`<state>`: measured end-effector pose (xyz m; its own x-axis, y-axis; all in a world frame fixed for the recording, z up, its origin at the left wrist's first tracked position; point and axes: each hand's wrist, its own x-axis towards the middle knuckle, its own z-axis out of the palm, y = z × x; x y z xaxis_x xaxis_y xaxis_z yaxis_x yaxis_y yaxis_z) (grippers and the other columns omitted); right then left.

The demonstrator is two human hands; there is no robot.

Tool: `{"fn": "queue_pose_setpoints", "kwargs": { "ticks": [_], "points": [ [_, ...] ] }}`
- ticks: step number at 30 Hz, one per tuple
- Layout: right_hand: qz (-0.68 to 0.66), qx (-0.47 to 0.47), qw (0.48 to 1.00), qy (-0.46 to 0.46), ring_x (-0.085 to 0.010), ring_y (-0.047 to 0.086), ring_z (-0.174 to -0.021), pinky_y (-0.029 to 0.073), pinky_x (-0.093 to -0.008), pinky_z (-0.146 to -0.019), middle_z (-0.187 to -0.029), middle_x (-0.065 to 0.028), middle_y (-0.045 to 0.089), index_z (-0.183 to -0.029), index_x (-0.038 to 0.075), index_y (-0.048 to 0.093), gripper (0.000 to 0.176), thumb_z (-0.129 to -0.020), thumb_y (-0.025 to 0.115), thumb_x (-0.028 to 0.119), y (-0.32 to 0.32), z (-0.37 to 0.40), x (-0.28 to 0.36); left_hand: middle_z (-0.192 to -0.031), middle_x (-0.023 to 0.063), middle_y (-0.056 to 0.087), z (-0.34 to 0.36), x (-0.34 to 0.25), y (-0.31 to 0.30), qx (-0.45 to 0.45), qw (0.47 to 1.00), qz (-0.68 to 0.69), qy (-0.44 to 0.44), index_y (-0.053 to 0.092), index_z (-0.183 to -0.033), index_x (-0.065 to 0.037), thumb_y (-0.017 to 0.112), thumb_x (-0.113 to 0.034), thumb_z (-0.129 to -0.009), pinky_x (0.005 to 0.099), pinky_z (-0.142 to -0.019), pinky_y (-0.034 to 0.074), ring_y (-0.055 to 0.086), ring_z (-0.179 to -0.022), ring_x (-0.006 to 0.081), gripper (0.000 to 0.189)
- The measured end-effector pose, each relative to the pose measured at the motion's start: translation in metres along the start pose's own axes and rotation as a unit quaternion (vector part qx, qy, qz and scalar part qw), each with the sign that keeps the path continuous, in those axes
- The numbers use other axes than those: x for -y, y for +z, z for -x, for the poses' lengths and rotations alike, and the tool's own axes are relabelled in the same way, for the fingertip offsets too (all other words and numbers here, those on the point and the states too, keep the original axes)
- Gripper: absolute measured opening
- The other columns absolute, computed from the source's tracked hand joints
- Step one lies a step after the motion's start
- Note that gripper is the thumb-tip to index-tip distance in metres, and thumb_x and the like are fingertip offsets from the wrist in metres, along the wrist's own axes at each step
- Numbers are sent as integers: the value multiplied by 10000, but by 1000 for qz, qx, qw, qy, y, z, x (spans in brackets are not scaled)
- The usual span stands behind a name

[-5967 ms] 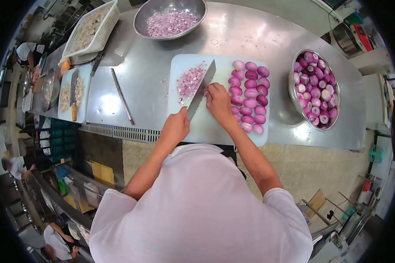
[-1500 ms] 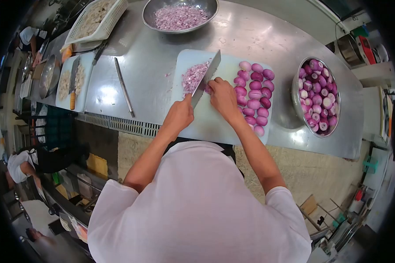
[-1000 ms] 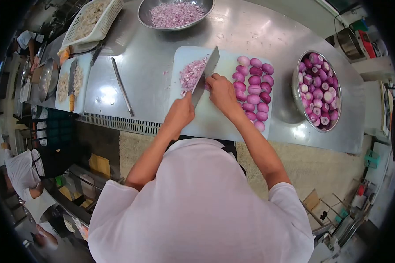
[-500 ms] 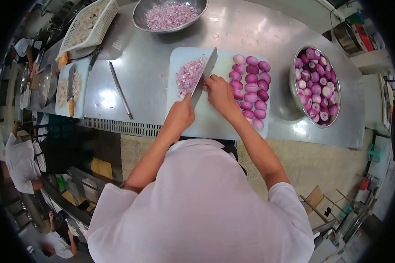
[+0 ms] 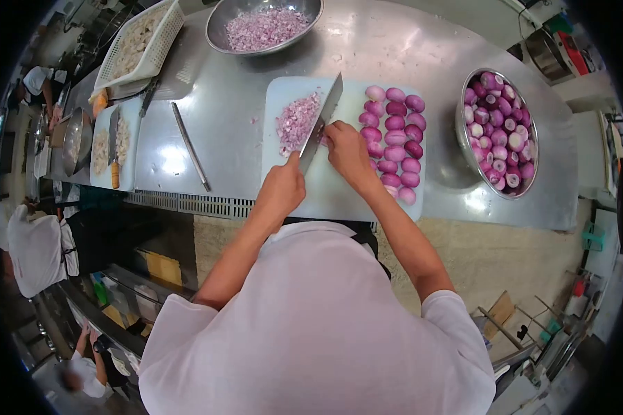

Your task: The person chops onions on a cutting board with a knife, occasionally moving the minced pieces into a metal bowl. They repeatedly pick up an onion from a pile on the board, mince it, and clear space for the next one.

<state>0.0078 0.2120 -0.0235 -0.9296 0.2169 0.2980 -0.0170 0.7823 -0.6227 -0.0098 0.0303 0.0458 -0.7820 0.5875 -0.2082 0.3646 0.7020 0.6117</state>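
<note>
Where the knife [image 5: 325, 114] meets the fingertips: a nick looks the chief danger, as the blade stands just beside the right hand [image 5: 347, 152], and a slipping onion piece [image 5: 323, 140] could let the edge stray.
Minced onion [image 5: 298, 123]: heaped on the cutting board [image 5: 346, 200], left of the blade; a wide sideways push could spill it onto the metal counter [image 5: 394, 41], where a few bits already lie.
Purple onions [image 5: 395, 137]: set in 3 columns on the board's right part, near the right wrist; a careless elbow or forearm could probably knock the nearest loose.
Left hand [image 5: 282, 188]: closed fully around the knife's handle, which it mostly covers; the blade points away from the body.
Right hand: fingers bent, nearly closed, apparently holding the onion piece against the board; its grip underneath is hidden.
Onion piece: on the board, between the blade and the right fingertips, only a sliver showing.
</note>
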Motion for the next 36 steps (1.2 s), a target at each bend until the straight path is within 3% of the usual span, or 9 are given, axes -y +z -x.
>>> {"fn": "queue_pose_setpoints", "kwargs": {
  "ticks": [4,10,16,18,21,25,27,30,36],
  "points": [
    [1,-12,1000,14,-397,603,-852,497,-488,-722,-864,-180,603,-848,-7,617,88,-792,554,-33,2,7,1,-722,317,608,-18,1,5,-2,999,-6,36,511,-1123,59,540,-48,-897,561,-658,456,613,-742,505,251],
    [-26,-37,999,3,-391,604,-852,498,-489,-722,-846,-175,608,-840,-3,628,87,-785,569,-35,3,10,-2,-741,308,615,-7,1,11,0,1000,-4,2,512,-1110,38,555,-58,-890,564,-670,452,607,-760,507,244],
    [-23,-36,999,16,-386,604,-842,498,-485,-718,-839,-178,608,-843,-8,633,86,-782,577,-33,5,12,-4,-745,307,618,-7,4,6,6,1000,-5,7,511,-1219,24,547,-57,-894,552,-673,463,613,-726,496,337],
    [-32,-44,998,15,-386,604,-840,498,-485,-717,-835,-179,606,-843,-9,633,83,-784,579,-31,4,14,0,-733,304,615,-20,6,20,-9,999,-17,47,508,-1212,39,538,-43,-890,552,-667,463,613,-703,492,333],
    [-30,-54,998,8,-388,606,-838,497,-485,-713,-833,-184,606,-839,-10,633,73,-787,585,-26,3,11,-4,-718,303,610,-15,-9,-5,25,1000,-1,11,504,-1196,62,531,-37,-885,545,-653,459,614,-706,489,327],
    [-36,-60,997,11,-393,610,-835,493,-483,-701,-840,-193,613,-832,-11,639,61,-787,599,-21,10,13,-9,-720,299,612,-9,0,9,-6,1000,-4,20,504,-1189,77,517,-30,-882,527,-646,462,616,-720,480,325],
    [-43,-55,997,11,-393,612,-825,492,-480,-696,-840,-191,615,-835,-9,645,66,-786,603,-19,9,18,-9,-702,300,606,-31,21,32,-25,997,-2,75,508,-1177,69,521,-31,-885,528,-636,460,615,-715,482,309],
    [-65,-69,995,20,-391,614,-803,489,-475,-687,-840,-187,618,-846,-2,659,77,-791,607,-13,2,22,-12,-694,300,602,-17,-9,-8,-8,999,-11,31,506,-1158,57,530,-31,-887,547,-634,455,609,-713,495,286],
    [-73,-91,992,54,-393,622,-773,495,-472,-679,-848,-186,622,-857,10,674,76,-817,611,3,9,27,-3,-696,312,606,-24,6,2,-12,998,-45,46,523,-1092,63,533,1,-846,574,-642,471,610,-691,499,255]
  ]
}}
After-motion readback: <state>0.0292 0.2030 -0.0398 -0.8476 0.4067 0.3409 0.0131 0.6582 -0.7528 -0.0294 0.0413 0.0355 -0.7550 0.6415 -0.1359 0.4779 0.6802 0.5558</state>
